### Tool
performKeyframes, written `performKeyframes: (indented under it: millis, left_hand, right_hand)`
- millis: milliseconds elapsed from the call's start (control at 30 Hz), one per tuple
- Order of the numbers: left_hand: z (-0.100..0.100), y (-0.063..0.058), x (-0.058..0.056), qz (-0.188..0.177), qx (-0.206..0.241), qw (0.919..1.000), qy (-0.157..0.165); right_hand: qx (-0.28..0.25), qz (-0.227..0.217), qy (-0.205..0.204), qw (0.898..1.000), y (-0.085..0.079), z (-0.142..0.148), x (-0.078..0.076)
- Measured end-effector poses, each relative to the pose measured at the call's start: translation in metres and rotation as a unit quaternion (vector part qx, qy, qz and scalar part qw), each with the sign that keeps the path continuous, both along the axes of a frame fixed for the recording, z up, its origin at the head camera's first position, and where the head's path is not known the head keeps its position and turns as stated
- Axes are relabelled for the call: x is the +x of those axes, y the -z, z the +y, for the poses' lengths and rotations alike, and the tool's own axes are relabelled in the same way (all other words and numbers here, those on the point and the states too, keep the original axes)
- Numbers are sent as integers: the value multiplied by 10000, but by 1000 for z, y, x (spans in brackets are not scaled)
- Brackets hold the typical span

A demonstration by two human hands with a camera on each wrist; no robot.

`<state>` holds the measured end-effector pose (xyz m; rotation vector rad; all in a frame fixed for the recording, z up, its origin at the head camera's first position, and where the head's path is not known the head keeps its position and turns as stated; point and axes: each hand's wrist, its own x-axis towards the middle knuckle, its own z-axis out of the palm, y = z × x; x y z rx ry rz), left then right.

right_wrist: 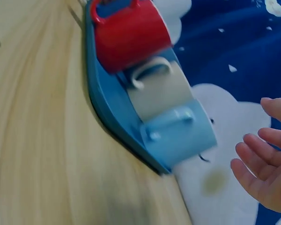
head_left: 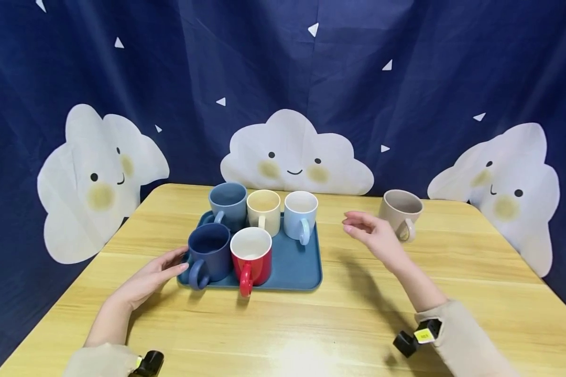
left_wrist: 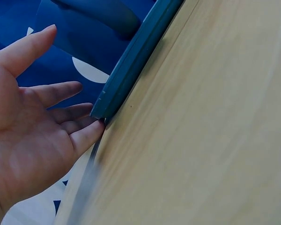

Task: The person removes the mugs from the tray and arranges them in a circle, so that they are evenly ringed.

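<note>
A blue tray (head_left: pixel 294 267) carries several mugs: a slate-blue mug (head_left: pixel 228 201), a cream mug (head_left: pixel 270 212), a light blue mug (head_left: pixel 297 222), a navy mug (head_left: pixel 209 254) and a red mug (head_left: pixel 259 264). At the tray's left edge is my left hand (head_left: pixel 153 275), beside the navy mug. In the left wrist view its fingers are extended, with the little finger touching the tray rim (left_wrist: pixel 126 65). My right hand (head_left: pixel 374 235) hovers to the right of the tray, fingers relaxed and holding nothing. Behind it stands a taupe mug (head_left: pixel 396 212), partly covered by the wrist.
The mugs rest on a light wooden table (head_left: pixel 273 324). A dark blue curtain (head_left: pixel 264 63) with smiling clouds hangs behind it. Several mug handles jut forward, and those of the navy and red mugs reach past the tray's front edge.
</note>
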<state>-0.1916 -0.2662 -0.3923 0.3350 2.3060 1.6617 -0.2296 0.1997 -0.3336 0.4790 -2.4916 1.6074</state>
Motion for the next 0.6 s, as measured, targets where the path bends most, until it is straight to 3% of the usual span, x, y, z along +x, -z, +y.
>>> performKeyframes:
  millis: [133, 600]
  left_hand:
    - [0, 2, 1, -38, 31, 10000, -4]
    - [0, 1, 2, -46, -15, 10000, -57]
  right_hand:
    - [140, -251, -281, 9992, 9, -21, -2]
    - [-300, -660, -969, 9927, 25, -91, 5]
